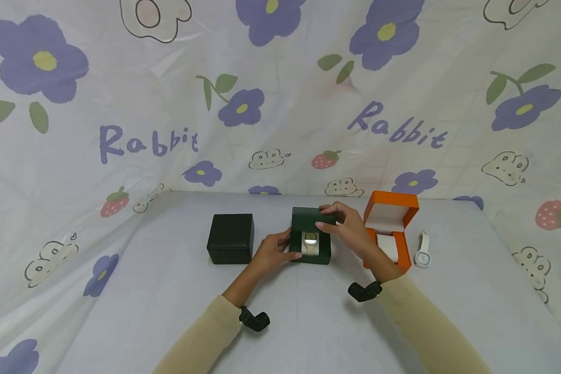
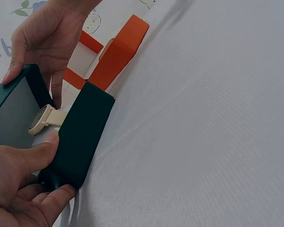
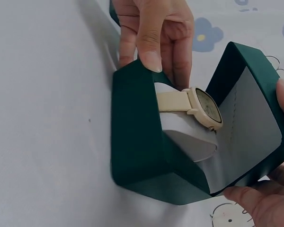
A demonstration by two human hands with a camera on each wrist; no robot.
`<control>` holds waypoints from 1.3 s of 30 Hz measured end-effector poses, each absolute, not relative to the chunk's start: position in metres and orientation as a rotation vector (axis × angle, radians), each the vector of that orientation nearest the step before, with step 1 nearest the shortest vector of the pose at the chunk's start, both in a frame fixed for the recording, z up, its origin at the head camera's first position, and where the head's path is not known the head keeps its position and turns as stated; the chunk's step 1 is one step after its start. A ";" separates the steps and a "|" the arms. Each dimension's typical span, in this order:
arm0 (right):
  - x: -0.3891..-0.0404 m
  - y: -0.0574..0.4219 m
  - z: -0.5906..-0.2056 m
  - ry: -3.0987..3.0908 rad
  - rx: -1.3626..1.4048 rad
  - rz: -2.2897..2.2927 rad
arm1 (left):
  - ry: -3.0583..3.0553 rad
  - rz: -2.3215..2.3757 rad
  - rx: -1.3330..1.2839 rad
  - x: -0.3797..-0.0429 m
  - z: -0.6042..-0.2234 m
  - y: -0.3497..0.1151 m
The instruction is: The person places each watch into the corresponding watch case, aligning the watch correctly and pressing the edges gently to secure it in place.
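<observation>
Purple flowers, strawberries and the word "Rabbit" decorate a pale curtain behind a white desk in the head view. Near the middle sits a green box with its lid raised and a cream watch inside. The left hand grips the box's left side; the right hand pinches the lid at its right edge. To the left stands a black box; to the right are an orange box, its top up, and a white watch just beside it.

From the left wrist, the left grip shows plainly: thumb on the box's rim, fingers at its outer corner. The right hand holds the lid; the orange box shows beyond.

From the right wrist, the cream watch's strap runs over a white cushion. The left thumb touches the box's rim; the right grip, partly visible, has thumb and fingers on the lid.
</observation>
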State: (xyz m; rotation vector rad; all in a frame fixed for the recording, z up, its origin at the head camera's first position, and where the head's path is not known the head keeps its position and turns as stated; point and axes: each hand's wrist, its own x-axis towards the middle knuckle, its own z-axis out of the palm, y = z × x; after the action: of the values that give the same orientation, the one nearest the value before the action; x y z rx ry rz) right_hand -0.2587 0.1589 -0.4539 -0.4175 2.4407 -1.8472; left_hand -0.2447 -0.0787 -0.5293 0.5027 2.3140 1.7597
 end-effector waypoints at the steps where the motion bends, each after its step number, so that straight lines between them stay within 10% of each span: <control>1: -0.258 0.159 -0.455 2.449 -0.432 -1.840 | 2.319 1.754 0.508 -0.244 -0.529 -0.079; 39: -0.239 0.161 -0.487 2.506 -0.456 -1.838 | 2.321 1.716 0.504 -0.248 -0.530 -0.080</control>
State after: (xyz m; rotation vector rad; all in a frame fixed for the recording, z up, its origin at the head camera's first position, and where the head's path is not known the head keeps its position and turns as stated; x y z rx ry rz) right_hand -0.2389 0.1611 -0.4866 -0.4562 2.5062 -1.8382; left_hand -0.2476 -0.0798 -0.5300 0.5044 2.3206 1.7162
